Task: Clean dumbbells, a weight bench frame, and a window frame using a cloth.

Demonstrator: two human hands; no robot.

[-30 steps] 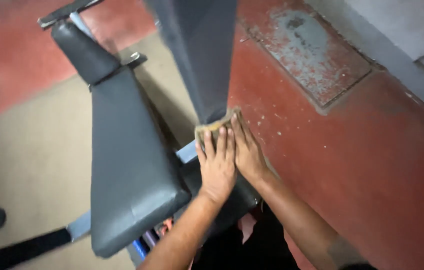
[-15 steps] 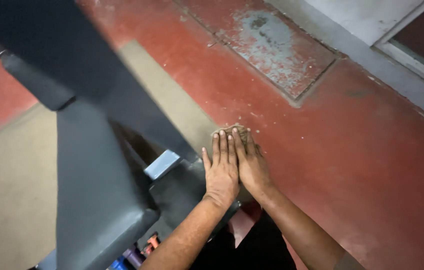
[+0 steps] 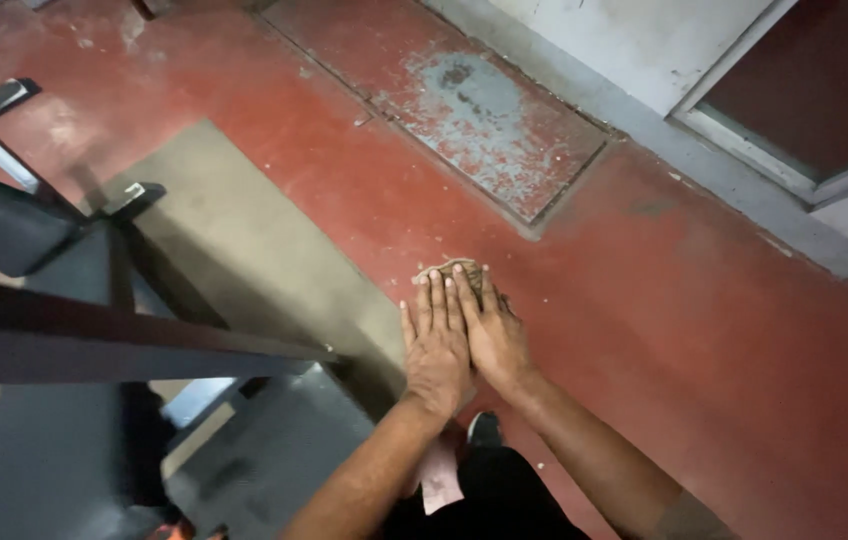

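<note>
My left hand [image 3: 436,350] and my right hand [image 3: 492,335] lie flat side by side, fingers straight and together, the right one partly over the left. A small brownish cloth [image 3: 459,272] is pressed under the fingertips of both and sticks out just past them. A dark grey metal bar [image 3: 124,345] runs in from the left, and its end stops a little left of my left wrist. What surface lies under my palms cannot be told.
A dark padded bench [image 3: 4,225] on a metal frame stands at the left over a beige mat [image 3: 244,250]. The floor is red, with a worn metal plate [image 3: 474,110] set in it. A pale wall and door frame [image 3: 744,140] run along the top right. My shoe [image 3: 484,428] shows below.
The view has swung: the grey bar has gone from under my hands to lying across the left side. Both hands stay flat together on the cloth.
</note>
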